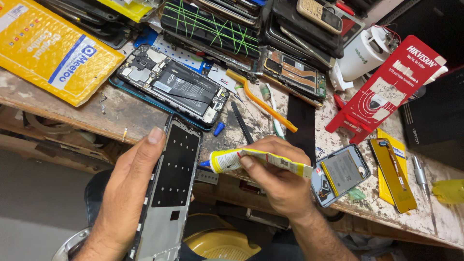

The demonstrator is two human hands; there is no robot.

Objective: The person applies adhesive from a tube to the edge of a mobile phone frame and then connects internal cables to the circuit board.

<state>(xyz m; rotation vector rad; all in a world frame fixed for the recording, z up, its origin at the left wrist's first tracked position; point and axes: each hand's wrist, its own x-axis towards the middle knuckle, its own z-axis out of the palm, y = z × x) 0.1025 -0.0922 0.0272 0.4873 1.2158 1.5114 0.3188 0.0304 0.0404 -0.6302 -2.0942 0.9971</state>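
Nearest: left hand [123, 193] wrapped around a bare phone frame [170, 193], fingers under it, thumb lying along its left edge. Frame is a long flat rectangle, grey metal rim, matte black sheet with rows of small holes on the upper part, plain grey plate lower down. It tilts slightly, top end toward the bench edge.

Right hand [280, 176] closed on a glue tube [256, 160], thumb on top, fingers curled beneath. Tube is soft, crumpled, yellow and white, flattened at its right end. Its blue nozzle points left, tip just beside the frame's right edge; can't tell if it touches.

Workbench [121, 113] is worn wood, chipped white paint, scratched.

Just right of the right hand: small opened phone [340, 174], blue-grey shell, battery exposed, lying flat. Further right: a gold flat panel [394, 176] on a yellow card, and a metal screwdriver handle [419, 171].

Mid bench, beyond the frame's top: a larger opened phone [174, 87], back off, black battery and shields showing, lying diagonally. Near it a small blue cap [219, 128], a black spudger [241, 123], an orange plastic pry tool [263, 104].

Far left: yellow padded mailer [48, 48]. Far centre: stack of phones bound with green rubber bands [212, 26]. Far right: red blister card [386, 92], white plastic cylinder [362, 53].
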